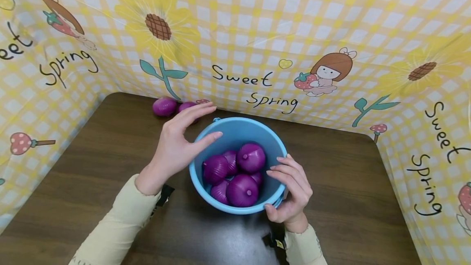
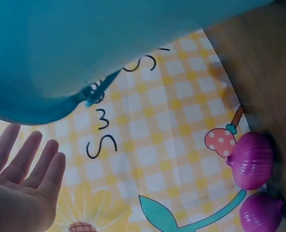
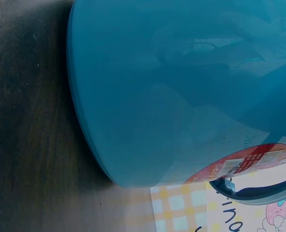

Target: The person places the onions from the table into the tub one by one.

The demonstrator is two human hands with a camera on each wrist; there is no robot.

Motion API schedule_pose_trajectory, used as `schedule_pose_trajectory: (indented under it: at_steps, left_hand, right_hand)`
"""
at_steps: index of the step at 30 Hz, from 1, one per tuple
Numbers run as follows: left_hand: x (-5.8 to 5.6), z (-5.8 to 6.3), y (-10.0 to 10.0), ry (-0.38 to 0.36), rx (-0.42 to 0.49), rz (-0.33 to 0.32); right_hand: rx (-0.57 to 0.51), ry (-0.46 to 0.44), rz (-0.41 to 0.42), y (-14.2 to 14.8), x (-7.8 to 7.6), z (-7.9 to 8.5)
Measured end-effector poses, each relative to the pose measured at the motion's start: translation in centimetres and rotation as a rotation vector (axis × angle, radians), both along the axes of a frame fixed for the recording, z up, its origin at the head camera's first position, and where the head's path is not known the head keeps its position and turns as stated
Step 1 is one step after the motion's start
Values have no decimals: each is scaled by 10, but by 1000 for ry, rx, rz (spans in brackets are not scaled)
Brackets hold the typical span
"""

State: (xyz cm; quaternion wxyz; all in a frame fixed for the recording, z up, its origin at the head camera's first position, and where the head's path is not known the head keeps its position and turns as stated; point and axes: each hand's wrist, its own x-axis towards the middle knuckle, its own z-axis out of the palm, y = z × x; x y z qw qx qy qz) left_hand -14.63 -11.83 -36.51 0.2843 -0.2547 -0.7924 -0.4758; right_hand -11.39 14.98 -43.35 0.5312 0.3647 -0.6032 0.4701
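Note:
A light blue bucket (image 1: 235, 124) stands on the dark wooden table, with several purple onions (image 1: 243, 190) inside. My left hand (image 1: 176, 142) is at the bucket's left rim, thumb over the rim edge and fingers extended. In the left wrist view, the fingers of that left hand (image 2: 26, 179) are straight, just beside the rim. Across the bucket, my right hand (image 1: 294, 189) has loosely spread fingers overlapping the right rim, thumb near its front edge. The right wrist view shows the bucket's side (image 3: 147, 96) but not the hand.
Two more purple onions, a left one (image 1: 164, 106) and one partly behind my left hand (image 1: 187, 106), lie at the table's back edge. A yellow checked cloth (image 1: 235, 32) rises behind and beside the table (image 1: 342, 199). A red label (image 3: 244, 162) marks the bucket's side.

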Motion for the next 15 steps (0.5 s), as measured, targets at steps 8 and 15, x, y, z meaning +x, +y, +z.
schedule_pose_trajectory:
  at_steps: [8, 15]
  left_hand:
    - [-6, 0, -3, 2, 23, 53]
    - [-19, -9, -15, -26, 16, 72]
  right_hand:
    - [0, 3, 5, 1, 0, 0]
    - [9, -3, 3, 1, 0, 2]
